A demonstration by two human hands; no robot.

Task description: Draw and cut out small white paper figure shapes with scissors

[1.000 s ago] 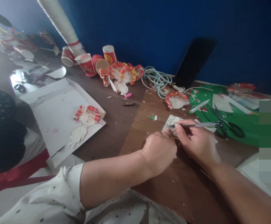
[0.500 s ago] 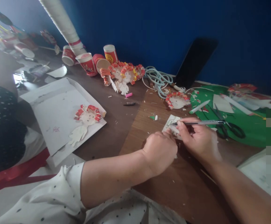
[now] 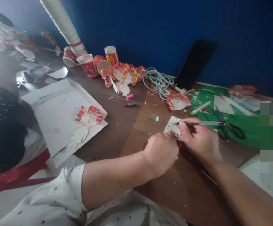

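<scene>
Gripping a pen (image 3: 204, 123) in the right hand (image 3: 199, 139), tip at the card (image 3: 173, 121). Left hand (image 3: 162, 152) is at the card's near side, fingers curled, one fingertip on it (can't tell if it's pinching anything, fingers mostly hidden). Card lies flat on the bench (image 3: 131, 144), has dark line marks, partly covered by both hands.

Around the card:
- just beyond: red-rimmed cutout (image 3: 180, 103), then coiled cable (image 3: 160, 78) and a leaning black slab (image 3: 197, 62)
- right: green sheet (image 3: 251, 135) with scissors (image 3: 237, 131) and a marker (image 3: 201, 107) on it
- left: black cap (image 3: 130, 104), pink cap (image 3: 129, 96)
- well left: white tray (image 3: 49, 121), paper figure (image 3: 89, 116) lying in it
- far left, beyond: paper cups (image 3: 88, 66)

Small scraps near the card. Another person's dark dotted sleeve or top (image 3: 3, 128) is past the tray, well apart from it all.
</scene>
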